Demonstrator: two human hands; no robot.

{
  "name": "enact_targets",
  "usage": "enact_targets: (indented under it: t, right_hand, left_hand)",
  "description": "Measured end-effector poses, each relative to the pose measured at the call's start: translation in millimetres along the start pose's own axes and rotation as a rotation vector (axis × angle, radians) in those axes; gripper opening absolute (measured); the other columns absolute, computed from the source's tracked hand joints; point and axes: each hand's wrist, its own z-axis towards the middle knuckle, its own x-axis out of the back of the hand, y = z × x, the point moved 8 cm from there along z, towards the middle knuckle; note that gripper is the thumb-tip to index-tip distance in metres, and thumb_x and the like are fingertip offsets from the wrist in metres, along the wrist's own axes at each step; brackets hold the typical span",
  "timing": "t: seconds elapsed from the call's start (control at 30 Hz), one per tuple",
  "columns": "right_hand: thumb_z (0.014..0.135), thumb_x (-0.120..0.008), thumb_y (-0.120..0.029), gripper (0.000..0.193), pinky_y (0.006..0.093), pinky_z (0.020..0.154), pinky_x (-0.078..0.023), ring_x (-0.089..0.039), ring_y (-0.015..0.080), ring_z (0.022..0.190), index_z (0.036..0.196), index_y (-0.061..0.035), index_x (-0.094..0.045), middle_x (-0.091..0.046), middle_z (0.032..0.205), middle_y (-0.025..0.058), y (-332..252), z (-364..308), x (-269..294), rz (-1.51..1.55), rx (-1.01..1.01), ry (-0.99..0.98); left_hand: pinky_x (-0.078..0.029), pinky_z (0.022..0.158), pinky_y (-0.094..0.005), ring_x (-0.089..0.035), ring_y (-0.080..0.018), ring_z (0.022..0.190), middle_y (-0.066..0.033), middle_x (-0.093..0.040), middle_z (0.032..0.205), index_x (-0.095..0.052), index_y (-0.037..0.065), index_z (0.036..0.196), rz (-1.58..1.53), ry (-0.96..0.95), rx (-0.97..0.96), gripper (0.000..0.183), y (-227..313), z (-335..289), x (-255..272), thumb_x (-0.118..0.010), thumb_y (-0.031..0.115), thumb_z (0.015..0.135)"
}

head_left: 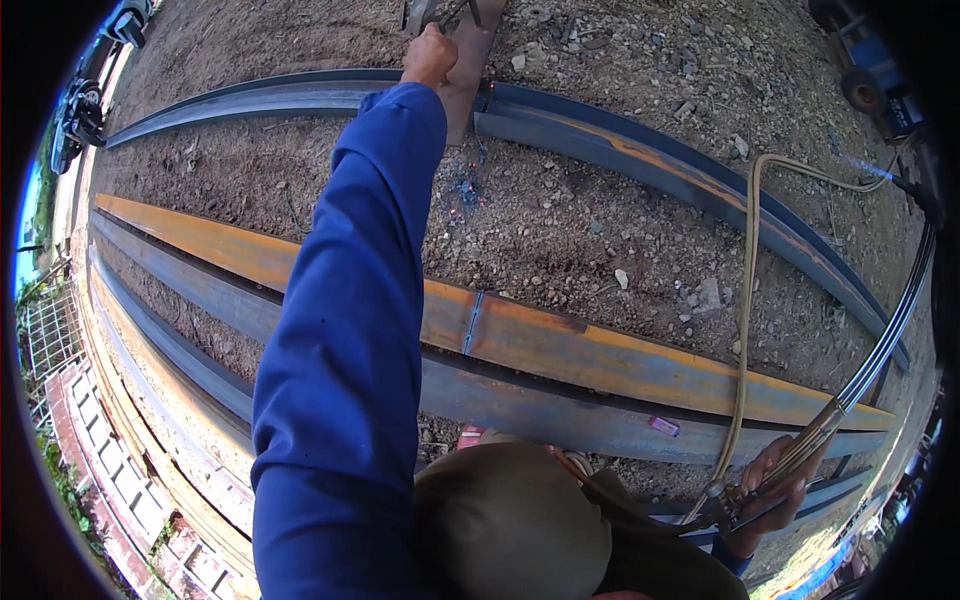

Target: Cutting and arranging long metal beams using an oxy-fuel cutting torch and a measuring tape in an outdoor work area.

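My left hand (430, 57), at the end of a blue sleeve reaching far ahead, is closed at a grey metal piece (420, 14); what its fingers grip is hidden. Just beside it lies a flat rusty steel plate (470, 70), between the ends of two far steel channels, a left one (270, 97) and a right one (620, 150). My right hand (775, 490), low at the right, is wrapped round the handle of a cutting torch (840, 405). The torch's long tubes point up and away, and a blue flame (868, 168) burns at its tip. Small glowing specks (465, 195) lie on the dirt below the plate.
Nearer long steel beams (600, 355) cross in front of me, with a small pink object (664, 426) on one. A tan hose (748, 280) loops over the beams at the right. A wheeled blue machine (875, 75) stands far right; a motorcycle (80, 120) far left.
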Motion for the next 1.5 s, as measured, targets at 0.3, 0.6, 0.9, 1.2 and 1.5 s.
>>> enact_targets:
  t: [0.3, 0.6, 0.9, 1.2, 1.5]
  right_hand:
    - [0.092, -0.042, -0.04, 0.08, 0.0211, 0.038, -0.037, -0.044, 0.0107, 0.049, 0.151, -0.0031, -0.004, -0.042, 0.082, 0.0117, -4.4, -24.8, 43.2, 0.007, 0.04, 0.212]
    - [0.085, -0.054, -0.044, 0.091, 0.0212, 0.04, -0.041, -0.046, 0.0106, 0.049, 0.152, -0.0064, -0.004, -0.046, 0.078, 0.0103, -11.2, -24.4, 49.4, 0.065, 0.004, 0.257]
    - [0.079, -0.071, -0.025, 0.1, 0.027, 0.05, -0.049, -0.055, 0.0147, 0.057, 0.154, -0.015, -0.006, -0.055, 0.077, 0.0104, -4.5, 11.6, 16.6, 0.415, -0.067, 0.033]
    - [0.078, -0.071, -0.022, 0.101, 0.0279, 0.05, -0.05, -0.057, 0.0168, 0.057, 0.154, -0.0113, -0.004, -0.056, 0.078, 0.0123, -1.3, 10.0, -17.3, 0.465, -0.081, -0.055]
    - [0.088, -0.05, -0.039, 0.083, 0.0235, 0.047, -0.042, -0.049, 0.0134, 0.058, 0.15, -0.0064, -0.006, -0.043, 0.085, 0.0132, -5.0, -55.8, -12.9, 0.114, 0.022, 0.111]
  left_hand:
    - [-0.046, 0.092, -0.0448, -0.06, -0.0385, 0.109, -0.0203, -0.067, 0.107, -0.069, 0.007, 0.098, -0.002, -0.134, 0.097, 0.027, -26.0, -2.9, 18.8, -0.06, 0.018, 0.075]
    - [-0.039, 0.064, -0.0271, -0.051, -0.0149, 0.064, -0.0035, -0.052, 0.064, -0.057, 0.0, 0.07, -0.648, -0.287, -0.015, 0.015, -60.3, -183.3, 148.4, -0.054, 0.015, 0.072]
    - [-0.047, 0.059, -0.0329, -0.053, -0.0177, 0.062, -0.0061, -0.051, 0.068, -0.054, 0.001, 0.082, -0.626, -0.557, 0.017, 0.02, -203.6, -330.6, 152.4, -0.052, 0.02, 0.082]
    - [-0.044, 0.055, -0.0273, -0.053, -0.0173, 0.051, -0.0035, -0.051, 0.061, -0.054, -0.002, 0.096, -0.474, -0.588, 0.221, 0.019, -172.1, -369.3, 172.4, -0.054, 0.014, 0.086]
    - [-0.034, 0.046, -0.036, -0.042, -0.0142, 0.047, -0.0045, -0.039, 0.053, -0.052, 0.001, 0.079, 0.192, 0.135, -0.556, 0.048, -148.7, -314.0, 169.3, -0.041, 0.043, 0.101]
